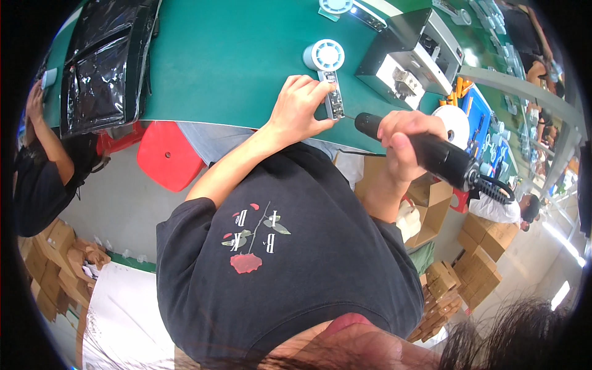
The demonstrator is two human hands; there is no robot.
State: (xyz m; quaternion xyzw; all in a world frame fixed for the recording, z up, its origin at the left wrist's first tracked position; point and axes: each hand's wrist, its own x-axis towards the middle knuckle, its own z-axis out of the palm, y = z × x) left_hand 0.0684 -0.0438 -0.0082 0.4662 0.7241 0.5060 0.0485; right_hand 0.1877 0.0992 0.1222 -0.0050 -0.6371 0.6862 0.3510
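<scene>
My left hand point(298, 106) grips a small device that looks like a handheld fan point(327, 56), with a round pale blue head and white spokes. It lies on the green table, head pointing away from me, its handle open and a circuit board point(334, 98) showing. My thumb and fingers close on the handle from the left. In my right hand point(405, 140) is a black electric screwdriver point(441, 159), fingers wrapped round its body and a cable at its rear end. Its thin bit points left, close to the near end of the handle.
A grey and black machine point(410, 58) stands at the right, beside a white roll point(453, 125) and a blue tray point(478, 117). A second similar device point(369, 16) lies at the far edge. Black plastic-wrapped material point(105, 74) covers the left; another person's arm point(49, 139) is beyond it.
</scene>
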